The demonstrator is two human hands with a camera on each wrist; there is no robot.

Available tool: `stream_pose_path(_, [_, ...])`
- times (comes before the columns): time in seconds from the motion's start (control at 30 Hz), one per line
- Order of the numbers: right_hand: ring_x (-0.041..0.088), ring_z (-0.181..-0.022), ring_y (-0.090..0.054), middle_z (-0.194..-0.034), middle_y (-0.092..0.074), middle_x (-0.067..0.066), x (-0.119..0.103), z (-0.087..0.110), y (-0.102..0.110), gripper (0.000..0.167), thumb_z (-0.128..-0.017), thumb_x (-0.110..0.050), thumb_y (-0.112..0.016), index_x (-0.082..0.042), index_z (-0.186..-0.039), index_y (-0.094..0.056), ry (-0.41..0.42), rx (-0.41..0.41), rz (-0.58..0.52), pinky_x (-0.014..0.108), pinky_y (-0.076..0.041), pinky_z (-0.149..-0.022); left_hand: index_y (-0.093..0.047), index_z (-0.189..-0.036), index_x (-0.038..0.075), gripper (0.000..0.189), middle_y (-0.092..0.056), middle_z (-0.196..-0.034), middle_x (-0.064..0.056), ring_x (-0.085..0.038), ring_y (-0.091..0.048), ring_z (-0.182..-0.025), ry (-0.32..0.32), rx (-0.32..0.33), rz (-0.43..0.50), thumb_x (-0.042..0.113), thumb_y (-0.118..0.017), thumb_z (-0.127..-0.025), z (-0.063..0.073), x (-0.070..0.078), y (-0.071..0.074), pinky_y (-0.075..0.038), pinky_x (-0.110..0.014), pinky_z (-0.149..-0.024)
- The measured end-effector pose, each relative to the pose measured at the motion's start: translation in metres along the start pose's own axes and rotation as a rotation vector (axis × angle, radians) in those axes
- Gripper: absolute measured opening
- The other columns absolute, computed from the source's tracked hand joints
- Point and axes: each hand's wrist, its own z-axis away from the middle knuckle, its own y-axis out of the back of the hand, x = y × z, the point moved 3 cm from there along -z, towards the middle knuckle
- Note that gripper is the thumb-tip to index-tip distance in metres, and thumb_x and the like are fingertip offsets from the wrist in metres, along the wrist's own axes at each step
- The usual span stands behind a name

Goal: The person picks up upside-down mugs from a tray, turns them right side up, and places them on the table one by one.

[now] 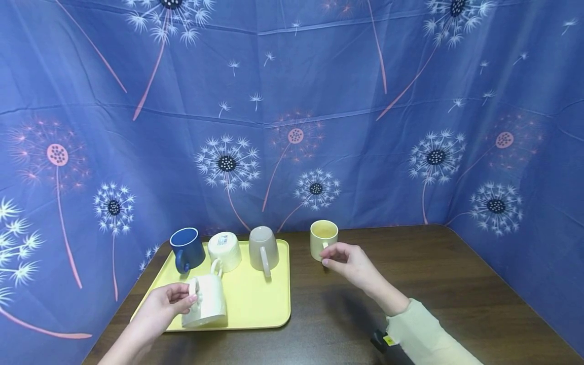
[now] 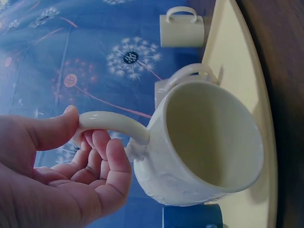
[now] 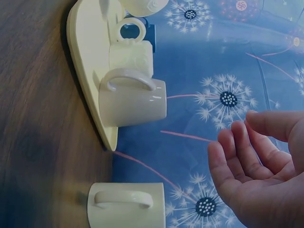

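Observation:
My left hand pinches the handle of a white mug between thumb and fingers, over the front left of a yellow tray. In the left wrist view this mug is tilted, its mouth facing the camera and the tray side. My right hand is beside a pale yellow mug standing upright on the table, right of the tray. In the right wrist view its loosely bent fingers are apart from that mug and hold nothing.
Along the tray's back are a dark blue mug, an upside-down white mug with a label on its base, and a grey mug. A blue dandelion-print cloth hangs around the brown wooden table.

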Motion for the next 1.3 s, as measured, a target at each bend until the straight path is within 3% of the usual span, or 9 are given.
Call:
stream_pose_path(0.17, [0.013, -0.081, -0.062, -0.088, -0.068, 0.008, -0.006, 0.001, -0.002, 0.019, -0.083, -0.009, -0.07, 0.002, -0.099, -0.067, 0.022, -0.013, -0.001, 0.024, -0.051, -0.075, -0.054, -0.11, -0.017, 0.031, -0.064, -0.092, -0.01, -0.006, -0.057, -0.076, -0.043, -0.109, 0.029, 0.006, -0.06, -0.09, 0.003, 0.009, -0.001, -0.052, -0.025, -0.068])
stream_pose_path(0.27, [0.013, -0.081, -0.062, -0.088, -0.068, 0.007, -0.009, 0.0, -0.003, 0.019, -0.083, -0.01, -0.07, 0.0, -0.099, -0.067, 0.027, -0.011, 0.009, 0.024, -0.051, -0.075, -0.053, -0.11, -0.018, 0.032, -0.064, -0.093, -0.011, -0.005, -0.057, -0.076, -0.104, -0.174, 0.041, 0.007, -0.059, -0.09, 0.005, 0.015, -0.002, -0.052, -0.025, -0.068])
stream_pose_path(0.4, [0.014, -0.083, -0.062, -0.089, -0.068, 0.007, -0.014, -0.001, -0.004, 0.019, -0.083, -0.01, -0.071, -0.001, -0.098, -0.067, 0.046, -0.009, 0.012, 0.025, -0.052, -0.075, -0.054, -0.108, -0.017, 0.032, -0.062, -0.09, -0.01, -0.004, -0.057, -0.075, -0.153, -0.229, 0.063, 0.008, -0.06, -0.09, 0.007, 0.023, -0.004, -0.051, -0.024, -0.068])
stream_pose_path(0.7, [0.016, -0.085, -0.063, -0.093, -0.068, 0.009, -0.031, 0.0, -0.006, 0.02, -0.083, -0.01, -0.07, 0.0, -0.1, -0.066, 0.098, -0.042, 0.001, 0.027, -0.054, -0.073, -0.057, -0.105, -0.013, 0.028, -0.063, -0.092, -0.013, -0.008, -0.058, -0.075, -0.224, -0.3, 0.042, 0.01, -0.061, -0.089, 0.006, 0.045, -0.011, -0.05, -0.025, -0.067])
stream_pose_path(1.3, [0.013, -0.088, -0.064, -0.098, -0.068, 0.01, -0.067, 0.008, -0.021, 0.022, -0.084, -0.011, -0.07, -0.002, -0.104, -0.065, 0.196, -0.1, -0.066, 0.028, -0.053, -0.079, -0.058, -0.099, -0.011, 0.02, -0.061, -0.082, -0.007, -0.009, -0.056, -0.073, -0.298, -0.441, 0.048, 0.005, -0.061, -0.087, 0.003, 0.076, -0.037, -0.048, -0.022, -0.064])
